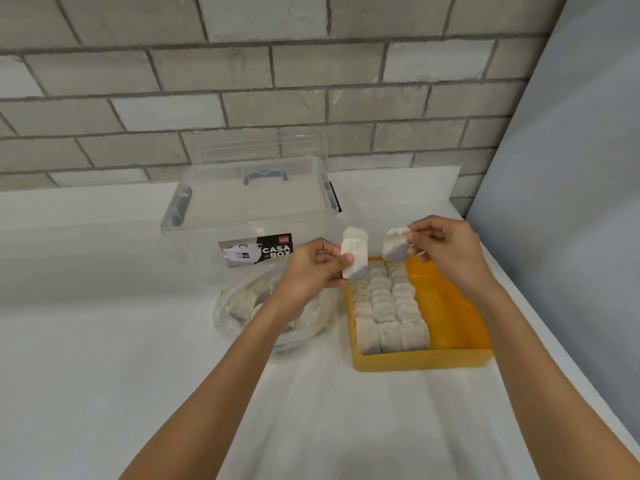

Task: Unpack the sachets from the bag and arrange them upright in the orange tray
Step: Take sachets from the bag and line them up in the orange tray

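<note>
My left hand (313,268) pinches a white sachet (354,252) with dark filling, held up beside the tray's far left corner. My right hand (445,247) pinches a second sachet (394,244) above the far end of the orange tray (415,360). Three rows of sachets (386,306) stand upright in the tray's left half; its right half shows bare orange floor. A clear plastic bag (242,306) holding several more sachets lies to the left of the tray, partly hidden under my left wrist.
A clear lidded storage box (249,216) with a "CASA BOX" label stands behind the bag. The white counter (104,341) meets a grey brick wall (242,81) at the back and a plain grey wall (571,202) on the right, close to the tray.
</note>
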Demonstrator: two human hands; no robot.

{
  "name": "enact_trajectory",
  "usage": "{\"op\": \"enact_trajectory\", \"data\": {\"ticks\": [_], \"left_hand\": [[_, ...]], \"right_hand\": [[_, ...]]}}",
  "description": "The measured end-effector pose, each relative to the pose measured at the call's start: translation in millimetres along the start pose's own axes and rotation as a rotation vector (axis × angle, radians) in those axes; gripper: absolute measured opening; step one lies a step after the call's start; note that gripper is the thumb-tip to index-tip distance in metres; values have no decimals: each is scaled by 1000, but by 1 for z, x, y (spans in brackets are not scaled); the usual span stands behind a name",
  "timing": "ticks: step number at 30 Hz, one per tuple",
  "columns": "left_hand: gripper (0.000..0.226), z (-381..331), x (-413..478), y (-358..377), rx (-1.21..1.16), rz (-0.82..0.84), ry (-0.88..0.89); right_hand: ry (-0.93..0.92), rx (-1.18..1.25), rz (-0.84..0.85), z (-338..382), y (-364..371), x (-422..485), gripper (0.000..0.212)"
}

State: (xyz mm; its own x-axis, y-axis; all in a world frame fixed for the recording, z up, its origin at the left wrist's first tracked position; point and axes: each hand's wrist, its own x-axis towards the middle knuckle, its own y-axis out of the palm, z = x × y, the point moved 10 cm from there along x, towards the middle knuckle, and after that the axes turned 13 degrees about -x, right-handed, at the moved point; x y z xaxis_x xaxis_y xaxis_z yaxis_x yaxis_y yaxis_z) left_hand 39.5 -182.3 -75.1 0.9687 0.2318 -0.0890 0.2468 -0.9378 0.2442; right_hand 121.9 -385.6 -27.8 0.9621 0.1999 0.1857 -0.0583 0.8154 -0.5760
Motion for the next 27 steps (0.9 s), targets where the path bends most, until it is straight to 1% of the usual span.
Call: {"op": "enact_trajectory", "data": {"ticks": [4, 9, 13, 18, 23, 25, 27], "left_hand": [[14, 5, 1, 12, 14, 28, -12], [14, 10, -1, 12, 19, 32, -20], [14, 12, -2, 6, 33, 27, -15], [14, 15, -3, 0, 24, 14, -25], [14, 18, -5, 2, 24, 21, -41], [14, 20, -6, 4, 24, 28, -48], [14, 22, -7, 5, 26, 35, -53]], "right_hand": [[42, -279, -67, -34, -16, 4, 14], [144, -496, -67, -73, -1, 9, 20], [204, -523, -59, -85, 13, 13, 22], [239, -491, -47, -94, 24, 17, 21], [289, -444, -65, -100, 26, 15, 25], [303, -425, -67, -101, 26, 13, 24], [298, -404, -87, -101, 25, 10, 18]]}}
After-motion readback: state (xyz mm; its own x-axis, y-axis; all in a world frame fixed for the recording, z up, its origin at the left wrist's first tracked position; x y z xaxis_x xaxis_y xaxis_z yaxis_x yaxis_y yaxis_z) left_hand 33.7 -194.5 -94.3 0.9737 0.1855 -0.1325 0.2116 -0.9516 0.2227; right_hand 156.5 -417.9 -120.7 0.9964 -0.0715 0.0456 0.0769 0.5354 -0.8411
